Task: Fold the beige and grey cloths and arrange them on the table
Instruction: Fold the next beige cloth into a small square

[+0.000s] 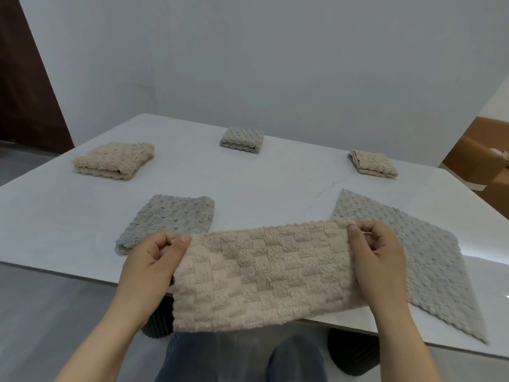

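Pale wall (248,51) behind a white marbled desk (275,183). Six fluffy cloths lie here, three beige and three grey. The folded beige left cloth (113,160), folded beige right cloth (373,164), folded grey far cloth (241,140) and folded grey near cloth (168,219) lie apart. The flat grey cloth (429,260) is spread at right. The left hand (154,260) and right hand (377,252), fingers curled, pinch the top corners of the held beige cloth (261,274) above the near edge.

Held cloth (261,274) beige, checker-textured; table (248,175) white.
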`<action>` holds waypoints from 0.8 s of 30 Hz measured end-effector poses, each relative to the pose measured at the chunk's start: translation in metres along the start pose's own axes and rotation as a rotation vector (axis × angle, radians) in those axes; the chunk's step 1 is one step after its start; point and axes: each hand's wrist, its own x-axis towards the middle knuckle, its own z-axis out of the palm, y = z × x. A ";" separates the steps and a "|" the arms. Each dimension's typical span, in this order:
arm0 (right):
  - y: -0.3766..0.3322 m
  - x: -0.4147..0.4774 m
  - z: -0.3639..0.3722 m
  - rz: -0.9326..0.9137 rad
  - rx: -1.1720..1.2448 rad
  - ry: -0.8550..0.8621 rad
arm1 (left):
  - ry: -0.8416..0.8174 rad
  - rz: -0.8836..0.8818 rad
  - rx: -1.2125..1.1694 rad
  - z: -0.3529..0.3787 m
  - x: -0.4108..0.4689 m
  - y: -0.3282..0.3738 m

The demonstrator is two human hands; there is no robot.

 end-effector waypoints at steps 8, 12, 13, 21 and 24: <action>-0.007 -0.005 -0.004 -0.095 -0.070 0.024 | -0.003 0.046 -0.041 0.009 -0.005 0.014; -0.016 -0.009 -0.004 -0.123 -0.041 0.037 | -0.027 0.020 -0.094 0.014 -0.009 0.025; -0.020 -0.010 -0.004 -0.131 -0.027 0.036 | -0.037 0.020 -0.096 0.015 -0.010 0.029; -0.053 -0.030 0.001 -0.178 0.103 -0.111 | -0.080 0.047 -0.112 0.033 -0.024 0.057; -0.065 -0.039 0.005 -0.175 0.154 -0.197 | -0.104 0.062 -0.119 0.039 -0.028 0.063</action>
